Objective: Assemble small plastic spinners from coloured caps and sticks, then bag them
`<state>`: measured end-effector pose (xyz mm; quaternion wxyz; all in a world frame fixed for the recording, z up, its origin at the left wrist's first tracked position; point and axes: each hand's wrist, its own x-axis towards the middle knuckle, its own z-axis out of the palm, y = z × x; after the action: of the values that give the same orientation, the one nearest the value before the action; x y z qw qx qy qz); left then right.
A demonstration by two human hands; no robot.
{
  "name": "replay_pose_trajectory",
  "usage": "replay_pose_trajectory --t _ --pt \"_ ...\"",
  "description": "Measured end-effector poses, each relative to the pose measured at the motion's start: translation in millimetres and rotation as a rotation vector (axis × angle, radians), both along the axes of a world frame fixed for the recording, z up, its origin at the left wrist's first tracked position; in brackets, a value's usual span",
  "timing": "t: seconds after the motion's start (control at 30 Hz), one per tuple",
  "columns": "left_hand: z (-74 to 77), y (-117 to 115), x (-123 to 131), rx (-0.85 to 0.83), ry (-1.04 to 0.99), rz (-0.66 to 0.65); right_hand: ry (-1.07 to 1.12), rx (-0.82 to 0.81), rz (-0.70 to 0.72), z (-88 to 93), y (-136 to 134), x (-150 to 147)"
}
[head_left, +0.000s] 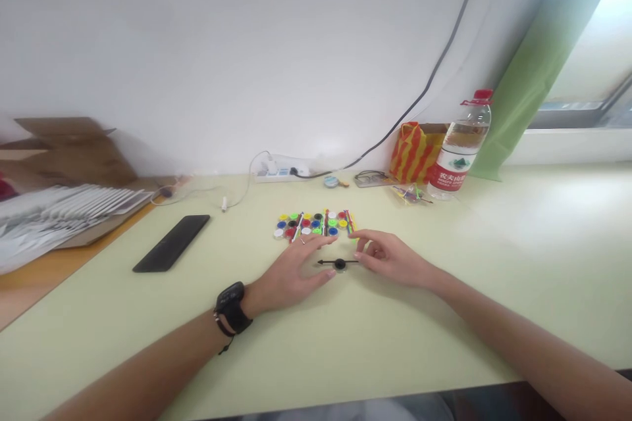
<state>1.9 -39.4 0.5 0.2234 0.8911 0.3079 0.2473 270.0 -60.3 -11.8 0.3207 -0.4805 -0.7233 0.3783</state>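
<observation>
A black arrow with a round black disc (pixel 340 264) at its middle lies between my hands, its point to the left. My left hand (pixel 296 270) is open, the thumb close to the disc and the fingers reaching over the near edge of the colored pieces. My right hand (pixel 390 258) has index finger and thumb apart and the other fingers curled. Its thumb is near the arrow's tail; I cannot tell whether they touch. Beyond the hands are rows of small round colored discs (pixel 306 223), with bundles of thin colored arrows (pixel 324 222) between them.
A black phone-like slab (pixel 172 243) lies left on the table (pixel 276 368). Behind stand a power strip (pixel 281 170), glasses (pixel 370 177), a striped bag (pixel 412 151) and a water bottle (pixel 459 151). White packets (pixel 64 214) and a cardboard box (pixel 74 151) are far left.
</observation>
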Motion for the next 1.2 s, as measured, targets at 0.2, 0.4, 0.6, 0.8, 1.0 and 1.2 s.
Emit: replay_pose_trajectory --t 0.2,0.4,0.6,0.8,1.0,1.2 --pt "-2.9 3 1 0.035 -0.074 0.071 0.215 -0.255 0.244 18.3 -11 11" --pt "-5.4 7 1 0.054 -0.145 0.197 0.528 -0.337 0.167 27.5 -2 16" --pt "-7.9 7 1 0.057 -0.135 0.166 0.2 -0.186 -0.136 13.7 9 16" --pt "-8.6 7 2 0.087 -0.145 0.158 -0.113 0.171 -0.078 -1.3 12 17" --pt "-6.2 6 2 0.107 -0.14 0.146 -0.286 0.376 0.002 -5.6 8 15" --pt "-5.8 7 2 0.104 -0.115 0.108 -0.29 0.408 0.064 3.0 -1 7"
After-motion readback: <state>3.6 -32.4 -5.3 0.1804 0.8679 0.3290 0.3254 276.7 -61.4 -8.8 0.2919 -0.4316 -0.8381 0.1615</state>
